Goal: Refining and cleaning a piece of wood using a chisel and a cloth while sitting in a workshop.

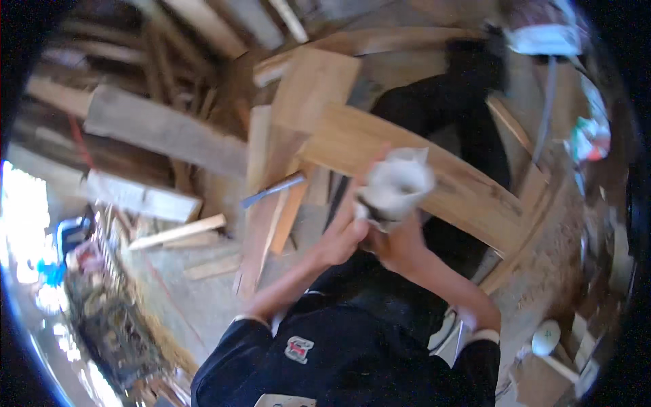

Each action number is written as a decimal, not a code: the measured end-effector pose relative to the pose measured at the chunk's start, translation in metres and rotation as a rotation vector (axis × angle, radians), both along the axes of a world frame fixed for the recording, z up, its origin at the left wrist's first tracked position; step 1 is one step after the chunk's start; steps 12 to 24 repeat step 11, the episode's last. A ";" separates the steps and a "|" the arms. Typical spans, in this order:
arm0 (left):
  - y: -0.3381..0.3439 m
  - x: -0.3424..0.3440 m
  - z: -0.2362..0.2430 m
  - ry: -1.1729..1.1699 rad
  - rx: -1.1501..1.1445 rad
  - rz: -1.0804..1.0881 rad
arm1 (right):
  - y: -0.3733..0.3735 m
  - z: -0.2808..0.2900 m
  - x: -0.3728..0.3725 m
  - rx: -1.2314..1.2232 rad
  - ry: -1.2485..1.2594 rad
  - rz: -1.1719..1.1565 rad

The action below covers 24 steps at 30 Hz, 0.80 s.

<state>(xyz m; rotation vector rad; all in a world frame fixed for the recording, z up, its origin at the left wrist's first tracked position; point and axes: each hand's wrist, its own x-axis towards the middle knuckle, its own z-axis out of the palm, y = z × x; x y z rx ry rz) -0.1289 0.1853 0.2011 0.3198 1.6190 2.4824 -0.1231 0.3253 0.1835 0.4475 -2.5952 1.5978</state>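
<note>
Both my hands are raised in front of my body, closed around a whitish, crumpled bag-like thing [400, 182] with a dark hollow in its top. Motion blur hides its exact kind. My left hand [347, 237] grips its lower left side, the thumb pressed near its base. Against its lower right side is my right hand [401, 243], its fingers partly hidden behind it. Below them, a wide wooden plank [461, 190] lies slantwise by my legs. A narrow chisel-like tool [273, 189], blue and dark, rests on the boards to the left.
Another wide board [315, 85] lies at the far side. A grey weathered plank [166, 132] and a white-faced timber block [142, 197] lie at left, among stacked wood. At right are a hanging plastic bag [588, 139], a cord [548, 108] and a pale round object [546, 337].
</note>
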 end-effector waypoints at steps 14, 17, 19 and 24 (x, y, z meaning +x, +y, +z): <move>-0.175 -0.093 -0.025 0.059 -0.612 1.195 | 0.099 0.051 -0.047 0.480 0.494 -0.328; -0.175 -0.093 -0.025 0.059 -0.612 1.195 | 0.099 0.051 -0.047 0.480 0.494 -0.328; -0.175 -0.093 -0.025 0.059 -0.612 1.195 | 0.099 0.051 -0.047 0.480 0.494 -0.328; -0.175 -0.093 -0.025 0.059 -0.612 1.195 | 0.099 0.051 -0.047 0.480 0.494 -0.328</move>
